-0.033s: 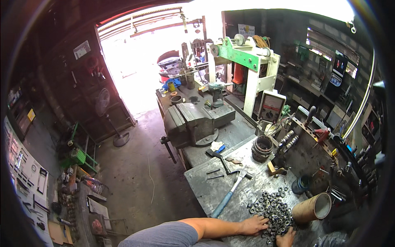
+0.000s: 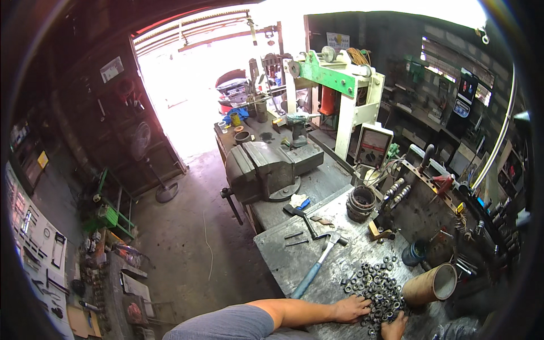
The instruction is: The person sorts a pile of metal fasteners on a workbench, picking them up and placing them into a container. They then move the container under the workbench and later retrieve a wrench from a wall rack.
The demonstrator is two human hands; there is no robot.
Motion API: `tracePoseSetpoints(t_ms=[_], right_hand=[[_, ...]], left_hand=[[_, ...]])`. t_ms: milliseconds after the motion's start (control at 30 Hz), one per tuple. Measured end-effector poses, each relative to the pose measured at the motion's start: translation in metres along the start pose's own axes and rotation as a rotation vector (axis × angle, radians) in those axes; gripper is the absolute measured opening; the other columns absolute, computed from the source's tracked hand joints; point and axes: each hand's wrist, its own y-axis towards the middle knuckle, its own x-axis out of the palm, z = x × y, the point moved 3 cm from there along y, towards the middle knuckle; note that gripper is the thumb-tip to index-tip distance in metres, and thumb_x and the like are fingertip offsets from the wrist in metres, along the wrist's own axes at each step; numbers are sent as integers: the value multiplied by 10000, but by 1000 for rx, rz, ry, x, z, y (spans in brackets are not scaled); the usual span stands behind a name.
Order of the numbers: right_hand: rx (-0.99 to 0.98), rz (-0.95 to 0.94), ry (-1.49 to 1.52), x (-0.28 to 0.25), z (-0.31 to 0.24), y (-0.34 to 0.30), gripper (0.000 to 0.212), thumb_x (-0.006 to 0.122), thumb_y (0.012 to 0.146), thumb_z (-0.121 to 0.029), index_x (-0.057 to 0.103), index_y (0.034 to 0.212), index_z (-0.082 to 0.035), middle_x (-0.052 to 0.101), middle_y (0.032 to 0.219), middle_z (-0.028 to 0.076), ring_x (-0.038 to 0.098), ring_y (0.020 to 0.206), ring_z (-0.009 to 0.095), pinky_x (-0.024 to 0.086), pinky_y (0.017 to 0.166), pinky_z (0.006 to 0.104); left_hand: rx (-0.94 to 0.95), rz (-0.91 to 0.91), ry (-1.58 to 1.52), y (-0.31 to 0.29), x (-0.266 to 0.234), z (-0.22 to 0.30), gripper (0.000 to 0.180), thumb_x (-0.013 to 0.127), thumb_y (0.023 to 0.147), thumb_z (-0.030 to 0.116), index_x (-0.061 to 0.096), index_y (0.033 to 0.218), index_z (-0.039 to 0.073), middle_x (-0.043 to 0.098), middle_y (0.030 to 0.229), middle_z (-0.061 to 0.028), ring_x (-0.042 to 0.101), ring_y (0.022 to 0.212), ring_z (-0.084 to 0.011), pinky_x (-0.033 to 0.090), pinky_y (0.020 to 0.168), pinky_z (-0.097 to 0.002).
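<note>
A heap of small dark ring-shaped metal parts (image 2: 376, 285) lies on the metal-topped bench at the lower right; they look like nuts or short bushings. My left hand (image 2: 351, 309) rests at the heap's left edge, fingers stretched out and touching the nearest pieces. At its near right side is my right hand (image 2: 395, 327), low in the picture, with thumb and a finger apart among the parts. I see no piece clearly gripped in either hand. A hammer (image 2: 315, 270) with a blue-grey handle lies left of the heap. Just right of it, a rusty tan metal cylinder (image 2: 422, 288) lies tilted.
A large bench vise (image 2: 262, 171) stands farther off, with a cordless drill (image 2: 297, 129) behind it. A second black-headed hammer (image 2: 302, 220), two thin rods and a dark ringed cup (image 2: 361, 204) are on the bench. A blue-black container (image 2: 413, 254) and many tools crowd the right side.
</note>
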Motion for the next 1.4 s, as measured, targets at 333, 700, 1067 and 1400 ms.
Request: tracePoseSetpoints(t_ms=[333, 700, 1067, 1400], right_hand=[[207, 177, 797, 44, 93, 22, 365, 705, 862, -179, 605, 1196, -71, 643, 1051, 113, 622, 894, 272, 537, 804, 450], [567, 214, 651, -112, 113, -200, 441, 748, 851, -96, 630, 1259, 21, 694, 1118, 165, 676, 967, 253, 563, 861, 387], [306, 102, 435, -84, 17, -139, 910, 873, 867, -410, 456, 1587, -41, 509, 1527, 323, 617, 1306, 479, 533, 1100, 522], [104, -110, 134, -9, -59, -6, 1137, 909, 743, -528, 323, 1652, -177, 419, 1519, 340, 535, 1339, 525, 518, 1111, 550]], left_hand=[[29, -99, 10, 7, -8, -1, 514, 794, 774, 271, 579, 1199, 77, 557, 1265, -166, 638, 1060, -370, 577, 861, -514], [-34, -127, 32, 19, -28, 3, 483, 844, 825, 322, 683, 1225, 105, 664, 1280, -151, 686, 1132, -391, 581, 950, -505], [-513, 68, -383, 51, -36, -17, 307, 823, 795, 179, 719, 1031, 13, 749, 943, -157, 721, 831, -282, 582, 764, -394], [-789, 341, -970, -5, -58, -50, 160, 782, 920, 78, 651, 994, 25, 685, 877, -10, 590, 757, -95, 500, 681, -288]])
